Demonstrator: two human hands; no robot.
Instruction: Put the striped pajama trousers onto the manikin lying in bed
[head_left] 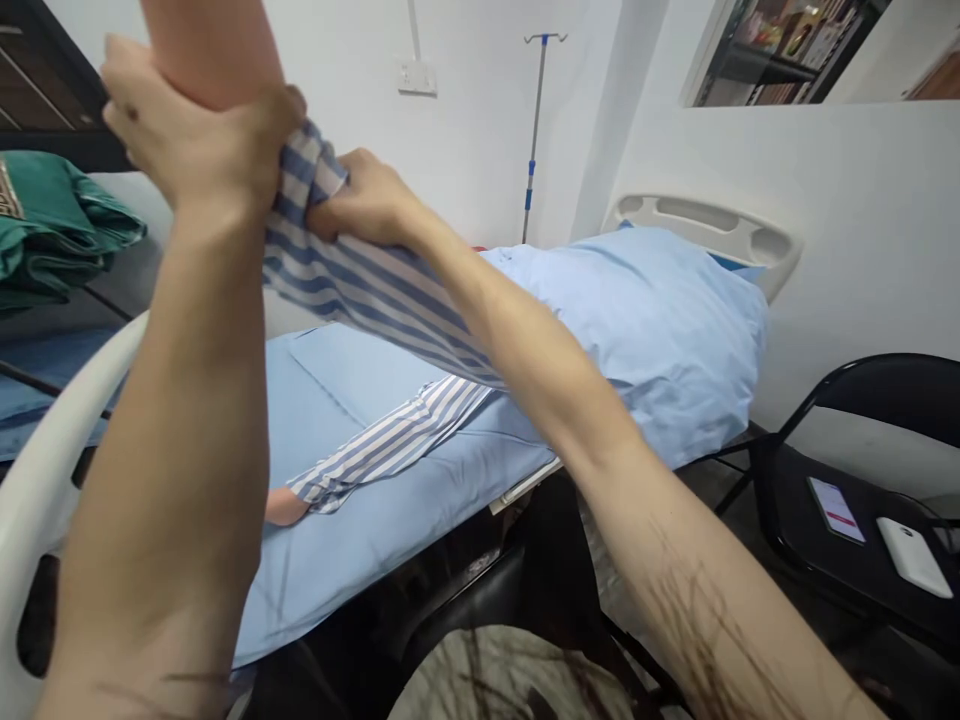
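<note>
A smooth pink foot (214, 50), like a manikin's, is raised at the upper left and cut off by the top edge. My left hand (199, 145) wraps round it near the ankle. Just below, my right hand (367, 200) is closed on the cuff end of a blue-and-white striped trouser leg (375, 295), which slants down toward the bed. The other striped trouser leg (405, 435) lies on the light blue sheet (322, 375), with a second pink foot (285, 506) at its end. A light blue quilt (652, 290) covers the rest of the body.
A white footboard (45, 470) curves along the left, and the headboard (712, 215) stands at the far end. Behind the bed is an IV pole (536, 130). A black chair (795, 470) on the right holds a phone (836, 508) and a white device (913, 555). Green cloth (67, 225) lies at left.
</note>
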